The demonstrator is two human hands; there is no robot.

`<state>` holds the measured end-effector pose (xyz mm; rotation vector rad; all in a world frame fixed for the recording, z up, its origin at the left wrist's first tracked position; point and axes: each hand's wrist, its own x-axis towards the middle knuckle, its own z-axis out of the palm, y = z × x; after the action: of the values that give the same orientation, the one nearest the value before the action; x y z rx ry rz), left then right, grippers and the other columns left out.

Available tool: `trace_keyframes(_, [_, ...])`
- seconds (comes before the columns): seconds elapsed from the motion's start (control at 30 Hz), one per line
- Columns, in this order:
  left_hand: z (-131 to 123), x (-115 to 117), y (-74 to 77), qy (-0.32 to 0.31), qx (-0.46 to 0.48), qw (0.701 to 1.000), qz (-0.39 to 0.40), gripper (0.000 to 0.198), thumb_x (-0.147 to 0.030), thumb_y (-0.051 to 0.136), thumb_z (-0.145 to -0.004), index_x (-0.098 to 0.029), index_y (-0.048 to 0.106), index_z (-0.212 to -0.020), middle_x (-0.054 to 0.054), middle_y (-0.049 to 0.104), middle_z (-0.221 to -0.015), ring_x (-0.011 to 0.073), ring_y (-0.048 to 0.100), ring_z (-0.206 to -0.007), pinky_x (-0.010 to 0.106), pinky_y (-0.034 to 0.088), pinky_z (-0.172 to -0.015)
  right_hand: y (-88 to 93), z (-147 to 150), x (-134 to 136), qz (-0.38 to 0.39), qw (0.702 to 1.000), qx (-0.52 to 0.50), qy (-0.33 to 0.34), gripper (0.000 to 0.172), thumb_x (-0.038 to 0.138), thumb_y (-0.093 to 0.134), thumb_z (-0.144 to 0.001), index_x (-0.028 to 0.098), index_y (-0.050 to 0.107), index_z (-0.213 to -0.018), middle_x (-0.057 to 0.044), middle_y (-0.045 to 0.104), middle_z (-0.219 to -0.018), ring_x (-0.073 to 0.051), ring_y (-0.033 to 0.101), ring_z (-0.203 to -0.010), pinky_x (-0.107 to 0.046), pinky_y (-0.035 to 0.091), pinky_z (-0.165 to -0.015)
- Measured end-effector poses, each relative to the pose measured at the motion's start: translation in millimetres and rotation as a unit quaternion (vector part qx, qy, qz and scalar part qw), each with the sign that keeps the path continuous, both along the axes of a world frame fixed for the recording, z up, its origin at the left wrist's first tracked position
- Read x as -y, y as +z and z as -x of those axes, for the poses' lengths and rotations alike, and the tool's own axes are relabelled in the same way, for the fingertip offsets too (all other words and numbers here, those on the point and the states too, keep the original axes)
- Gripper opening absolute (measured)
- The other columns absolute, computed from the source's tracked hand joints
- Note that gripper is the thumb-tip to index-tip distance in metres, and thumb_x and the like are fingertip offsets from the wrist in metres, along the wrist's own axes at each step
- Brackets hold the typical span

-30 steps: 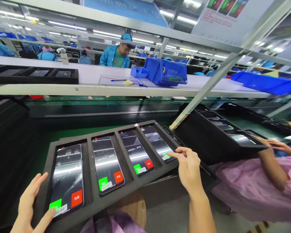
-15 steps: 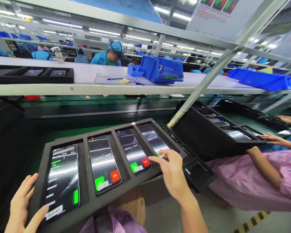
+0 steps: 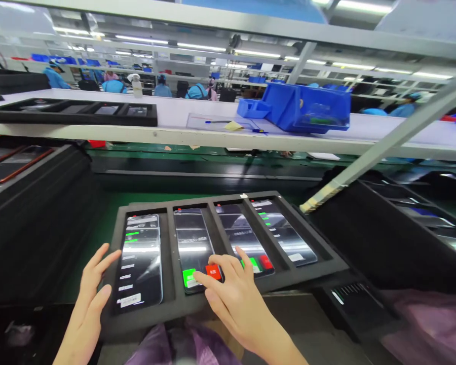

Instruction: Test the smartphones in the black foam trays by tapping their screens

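A black foam tray (image 3: 228,299) lies tilted before me, with several lit smartphones in its slots. My left hand (image 3: 89,299) rests against the tray's left edge, fingers spread, beside the leftmost phone (image 3: 142,258), which shows a list with green bars. My right hand (image 3: 237,289) reaches over the second phone (image 3: 192,225), its index fingertip at the green button and other fingers stretched out. The third phone (image 3: 239,228) shows green and red buttons, partly covered by my fingers. On the rightmost phone (image 3: 285,233) there is a list with green marks.
A white shelf (image 3: 197,139) crosses behind, bearing blue bins (image 3: 307,109), a pen and another black tray (image 3: 76,114). A slanted metal post (image 3: 365,162) stands right. Stacked black trays (image 3: 34,218) flank me at left and right. A dark device (image 3: 359,304) lies at lower right.
My right hand has moved left from the rightmost phones to the second phone. The rightmost phone's screen has switched from a message to a list. My view has turned left.
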<state>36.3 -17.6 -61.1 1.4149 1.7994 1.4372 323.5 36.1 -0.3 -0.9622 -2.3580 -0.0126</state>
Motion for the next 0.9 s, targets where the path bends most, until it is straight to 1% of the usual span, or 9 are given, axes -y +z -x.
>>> trace_keyframes(0.07, [0.3,-1.5,13.1,-0.004,0.032,0.999,-0.003,0.046,-0.054,0.039,-0.081,-0.024,0.068,-0.102,0.005,0.046,-0.138,0.0321,0.052,-0.116,0.043,0.046,-0.096,1.4,7.8,-1.9,0.016,1.000,0.016,0.000,0.027,0.024,0.037,-0.092,0.029,0.064,-0.093,0.000,0.057,-0.095,-0.014,0.052,-0.095,-0.040,0.013,-0.105])
trace_keyframes(0.13, [0.0,-2.4,26.7,0.000,0.036,0.999,0.002,0.050,-0.053,0.033,-0.084,-0.021,0.070,-0.094,0.007,0.051,-0.133,0.0305,0.054,-0.113,0.042,0.046,-0.095,2.6,6.7,-8.1,0.017,0.999,0.029,-0.003,0.025,0.023,0.040,-0.091,0.030,0.063,-0.096,0.000,0.058,-0.095,-0.014,0.053,-0.095,-0.041,0.014,-0.105])
trace_keyframes(0.23, [-2.2,-2.5,42.1,0.001,-0.024,1.000,0.017,0.049,-0.052,0.030,-0.086,-0.024,0.069,-0.096,0.006,0.051,-0.133,0.0292,0.050,-0.118,0.045,0.041,-0.099,2.1,-2.8,-23.8,0.008,0.998,0.057,-0.003,0.028,0.026,0.037,-0.092,0.029,0.061,-0.105,-0.002,0.058,-0.094,-0.016,0.054,-0.094,-0.044,0.017,-0.103])
trace_keyframes(0.33, [-4.6,-2.1,49.3,-0.040,-0.097,0.994,0.023,0.054,-0.054,0.023,-0.088,-0.026,0.068,-0.100,0.005,0.047,-0.138,0.0273,0.053,-0.113,0.044,0.042,-0.097,-2.9,-10.2,-39.5,0.014,0.998,0.066,-0.017,0.033,0.028,0.031,-0.093,0.030,0.063,-0.103,-0.002,0.058,-0.092,-0.017,0.055,-0.091,-0.047,0.021,-0.102])
trace_keyframes(0.43, [-4.7,-2.0,51.3,-0.075,-0.152,0.985,0.027,0.062,-0.058,0.017,-0.088,-0.027,0.068,-0.100,0.005,0.043,-0.140,0.0265,0.055,-0.107,0.044,0.043,-0.094,-9.6,-12.6,-48.3,0.022,0.997,0.063,-0.023,0.036,0.031,0.029,-0.093,0.031,0.064,-0.102,-0.002,0.059,-0.090,-0.017,0.056,-0.088,-0.049,0.021,-0.102])
trace_keyframes(0.53, [-3.3,-1.6,52.0,-0.096,-0.175,0.979,0.045,0.066,-0.061,0.011,-0.087,-0.028,0.068,-0.098,0.005,0.040,-0.142,0.0279,0.052,-0.111,0.047,0.042,-0.095,-12.5,-12.5,-48.6,0.033,0.997,0.071,-0.019,0.036,0.033,0.029,-0.093,0.033,0.063,-0.103,-0.002,0.059,-0.091,-0.018,0.056,-0.090,-0.051,0.018,-0.102])
trace_keyframes(0.63, [-2.1,1.3,51.2,-0.110,-0.166,0.978,0.060,0.066,-0.062,0.011,-0.086,-0.028,0.067,-0.097,0.004,0.037,-0.144,0.0286,0.049,-0.115,0.048,0.041,-0.095,-11.1,-12.4,-43.8,0.040,0.997,0.072,-0.002,0.035,0.033,0.030,-0.093,0.034,0.064,-0.101,-0.001,0.059,-0.092,-0.018,0.057,-0.091,-0.051,0.017,-0.103])
trace_keyframes(0.8, [-2.4,11.0,43.3,-0.133,-0.120,0.983,0.031,0.067,-0.064,0.013,-0.085,-0.028,0.068,-0.098,0.002,0.031,-0.148,0.0293,0.042,-0.125,0.048,0.032,-0.105,-11.4,-14.1,-36.9,0.023,0.998,0.053,0.021,0.035,0.030,0.031,-0.092,0.032,0.065,-0.097,0.000,0.057,-0.087,-0.016,0.056,-0.086,-0.047,0.017,-0.104])
trace_keyframes(0.9, [-3.2,13.7,39.2,-0.137,-0.116,0.984,0.019,0.068,-0.066,0.013,-0.084,-0.028,0.067,-0.103,0.003,0.030,-0.149,0.0299,0.041,-0.126,0.048,0.031,-0.106,-13.4,-16.2,-36.6,0.023,0.998,0.056,0.015,0.036,0.030,0.030,-0.092,0.031,0.065,-0.098,0.000,0.057,-0.085,-0.016,0.056,-0.085,-0.048,0.017,-0.105])
